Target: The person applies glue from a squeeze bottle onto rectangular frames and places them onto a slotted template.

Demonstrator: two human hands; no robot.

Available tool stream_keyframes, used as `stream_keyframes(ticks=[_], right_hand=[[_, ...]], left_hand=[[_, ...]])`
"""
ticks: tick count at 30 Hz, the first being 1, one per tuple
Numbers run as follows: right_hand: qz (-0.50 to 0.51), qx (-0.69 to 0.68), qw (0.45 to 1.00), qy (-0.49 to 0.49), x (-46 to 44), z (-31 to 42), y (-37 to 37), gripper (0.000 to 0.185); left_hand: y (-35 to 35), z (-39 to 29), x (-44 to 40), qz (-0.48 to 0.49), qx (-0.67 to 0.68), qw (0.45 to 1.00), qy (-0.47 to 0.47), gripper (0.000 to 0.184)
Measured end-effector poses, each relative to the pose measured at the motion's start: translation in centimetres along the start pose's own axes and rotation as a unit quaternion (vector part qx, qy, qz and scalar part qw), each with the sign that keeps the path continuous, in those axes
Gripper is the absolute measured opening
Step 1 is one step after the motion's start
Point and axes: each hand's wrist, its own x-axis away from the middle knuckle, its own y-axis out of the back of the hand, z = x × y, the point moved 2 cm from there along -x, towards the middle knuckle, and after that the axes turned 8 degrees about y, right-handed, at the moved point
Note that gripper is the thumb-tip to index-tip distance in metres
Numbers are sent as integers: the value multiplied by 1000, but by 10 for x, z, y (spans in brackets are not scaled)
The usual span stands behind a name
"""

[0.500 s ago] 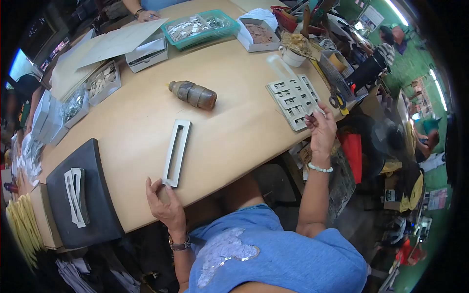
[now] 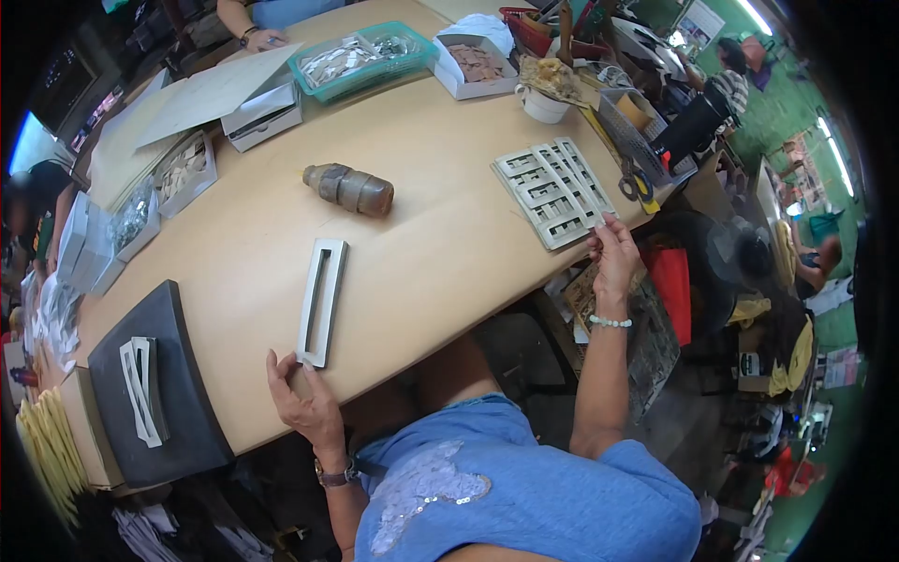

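A pale grey slotted strip point(image 2: 323, 300), apparently several layers thick, lies on the table in front of me. My left hand point(image 2: 309, 403) is at its near end, fingers loosely apart, thumb and fingertips touching or almost touching the corner. On the right, my right hand point(image 2: 613, 258) pinches the near end of a similar strip point(image 2: 564, 178), which lies across a stack of pale cut-out pieces point(image 2: 538, 201) with rectangular openings. Further back, a brown bottle-shaped object wrapped in tape point(image 2: 348, 190) rests on its side.
More slotted strips point(image 2: 142, 389) lie on a black board point(image 2: 192, 421) at the left. Along the back stand a teal basket point(image 2: 328, 92) of small pieces, a white box point(image 2: 459, 86) and a white cup point(image 2: 543, 108). Scissors point(image 2: 638, 184) sit at the right edge. Another person's hand point(image 2: 265, 39) rests opposite.
The strip in my right hand, earlier reaching beyond the stack's far edge, now lies along the stack. My left hand stays by its strip. The whole view has shifted slightly.
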Motion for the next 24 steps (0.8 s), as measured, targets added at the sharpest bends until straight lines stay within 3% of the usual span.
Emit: stream_keyframes(ticks=[17,24], right_hand=[[4,35,999,-5,-5,2,-4,27],[-52,55,997,1,5,5,13,20]], left_hand=[[1,0,1,11,-17,1000,0,49],[0,-1,1,3,-20,1000,3,50]])
